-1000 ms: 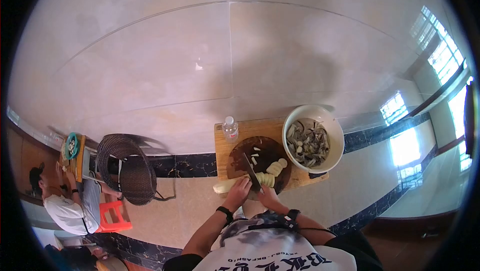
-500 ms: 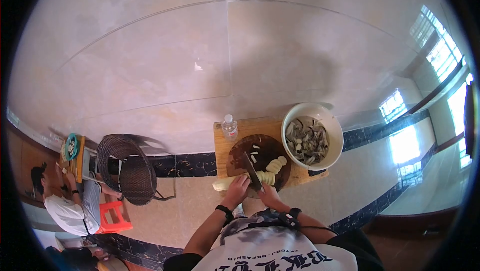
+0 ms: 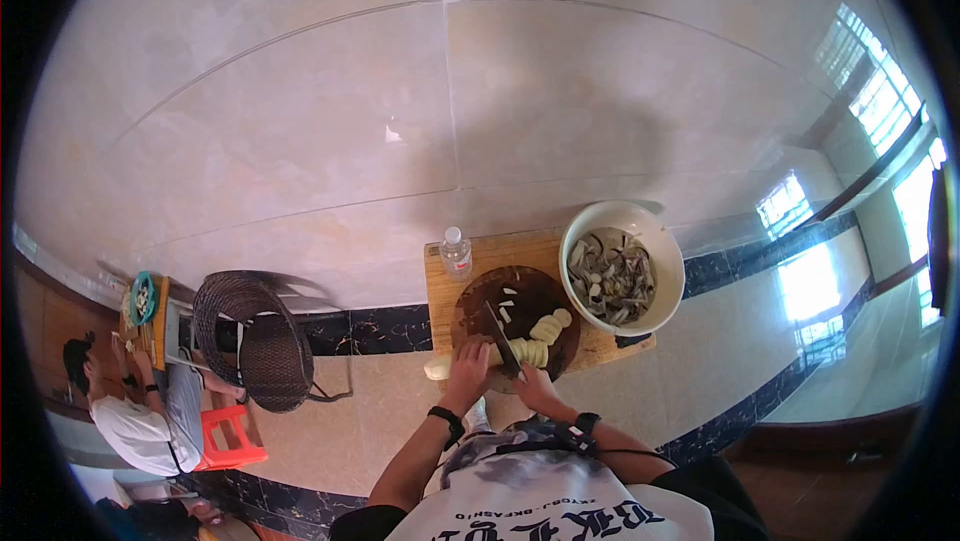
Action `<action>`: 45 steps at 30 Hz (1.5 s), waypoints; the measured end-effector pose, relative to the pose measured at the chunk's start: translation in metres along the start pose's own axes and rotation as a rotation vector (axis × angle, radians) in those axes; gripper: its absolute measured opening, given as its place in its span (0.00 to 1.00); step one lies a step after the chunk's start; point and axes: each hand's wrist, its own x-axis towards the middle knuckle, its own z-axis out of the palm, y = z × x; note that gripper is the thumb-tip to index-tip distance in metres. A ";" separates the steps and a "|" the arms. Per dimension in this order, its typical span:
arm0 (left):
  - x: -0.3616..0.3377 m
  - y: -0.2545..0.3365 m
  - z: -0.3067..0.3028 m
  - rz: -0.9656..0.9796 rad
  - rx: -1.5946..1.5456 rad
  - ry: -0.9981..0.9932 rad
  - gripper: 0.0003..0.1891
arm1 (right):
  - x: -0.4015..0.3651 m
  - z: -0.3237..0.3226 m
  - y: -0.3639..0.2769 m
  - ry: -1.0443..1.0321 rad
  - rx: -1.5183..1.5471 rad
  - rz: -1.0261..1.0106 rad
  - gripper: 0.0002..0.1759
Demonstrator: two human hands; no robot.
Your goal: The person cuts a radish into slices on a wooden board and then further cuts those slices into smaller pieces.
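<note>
My left hand [image 3: 469,369] is closed over a long pale vegetable [image 3: 437,368], whose kind I cannot make out. Its uncut end sticks out to the left past the round dark chopping board [image 3: 476,306]. In my right hand [image 3: 540,390] is a kitchen knife [image 3: 501,337], its blade slanting up and left across the board, beside my left fingers. Right of the blade, pale round slices [image 3: 548,328] lie in an overlapping row. Small white pieces [image 3: 505,317] sit on the board beyond the knife tip.
The board rests on a wooden table [image 3: 440,316]. A clear bottle [image 3: 456,254] stands at the back left, and a white basin [image 3: 674,281] of cut greyish pieces at right. Left are a wicker chair [image 3: 275,356] and a person [image 3: 140,426] on a red stool [image 3: 230,438].
My left hand has shifted slightly left along the vegetable. The knife stays close to its former place, and the whole view has moved a little.
</note>
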 end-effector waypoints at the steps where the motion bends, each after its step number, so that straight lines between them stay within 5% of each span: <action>1: 0.001 0.000 -0.002 -0.019 0.004 -0.005 0.27 | -0.001 -0.001 -0.002 0.001 0.005 -0.002 0.15; 19: 0.014 -0.005 -0.033 -0.117 0.002 -0.160 0.38 | -0.001 -0.002 -0.006 -0.018 -0.001 0.068 0.17; 25: 0.016 -0.011 -0.003 0.058 0.124 -0.126 0.37 | 0.001 0.000 -0.003 -0.010 0.034 0.075 0.17; 28: 0.014 -0.001 0.005 -0.042 0.071 -0.197 0.36 | -0.001 0.001 0.000 0.004 0.070 0.107 0.17; 34: 0.008 0.005 -0.008 0.073 -0.033 0.017 0.33 | -0.003 0.001 0.005 0.031 0.036 0.048 0.17; 45: 0.004 0.009 -0.020 0.237 0.061 -0.002 0.19 | -0.013 -0.001 -0.015 0.114 -0.010 0.003 0.15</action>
